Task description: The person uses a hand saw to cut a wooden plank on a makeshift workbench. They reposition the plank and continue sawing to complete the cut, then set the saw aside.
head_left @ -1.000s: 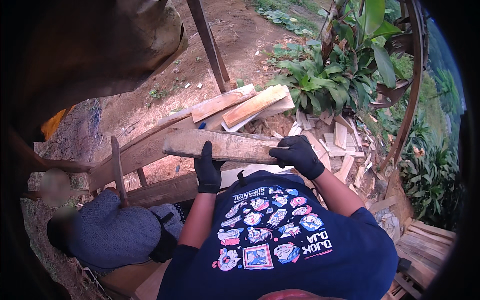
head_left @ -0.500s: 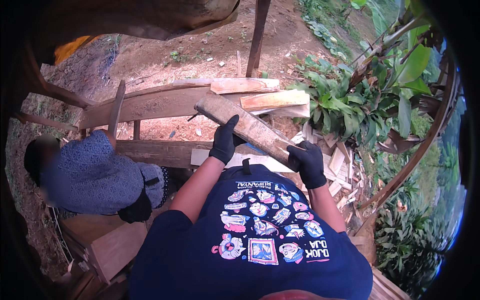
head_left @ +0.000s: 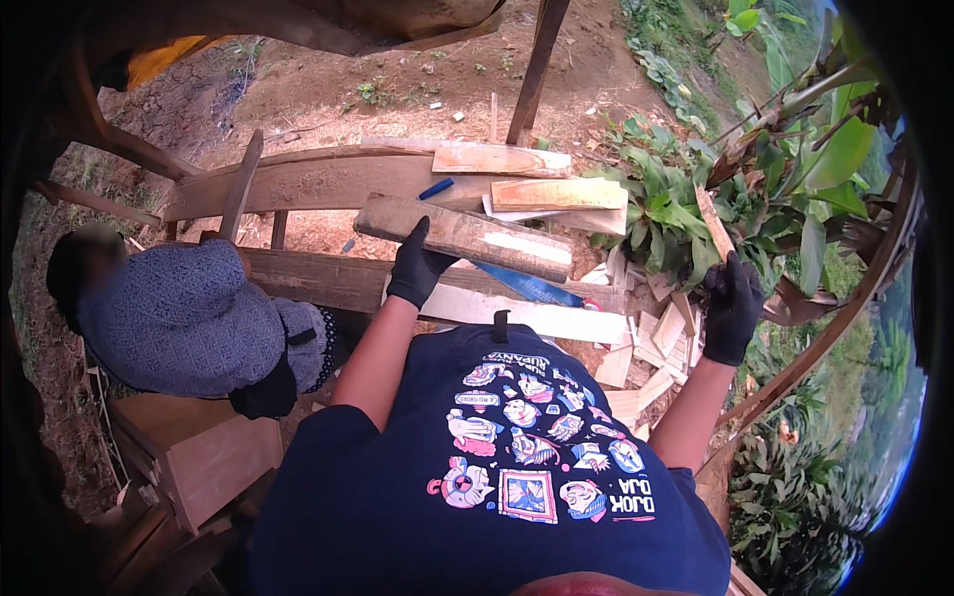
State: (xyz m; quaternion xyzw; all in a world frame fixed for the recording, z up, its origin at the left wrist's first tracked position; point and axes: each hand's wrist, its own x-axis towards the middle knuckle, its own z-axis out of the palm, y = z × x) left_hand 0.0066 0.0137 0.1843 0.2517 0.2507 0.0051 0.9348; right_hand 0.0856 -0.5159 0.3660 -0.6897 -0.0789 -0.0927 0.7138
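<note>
A rough, weathered wooden plank [head_left: 462, 236] hangs in front of me, tilted slightly down to the right. Its left part is gripped by my left hand [head_left: 419, 268], black-gloved, with the thumb over the top face. A pale bare patch shows on the plank's right half. Out to the right, apart from the plank, my right hand [head_left: 733, 306], also gloved, is closed around the lower end of a thin wood strip [head_left: 713, 224] that points upward. Below the plank, partly hidden by it, lies a long blue object [head_left: 527, 286], its kind unclear.
A blue marker [head_left: 435, 189] and cut boards [head_left: 558, 193] lie on the wooden bench [head_left: 288, 189]. A pale board [head_left: 537, 320] lies close to my waist. Offcuts [head_left: 651, 348] are heaped at right near plants. Another person [head_left: 179, 308] is at left beside a wooden box [head_left: 214, 467].
My right hand has left the plank's right end and swung out to the right with a wood strip. The plank has turned closer to level, and the blue marker has come into view.
</note>
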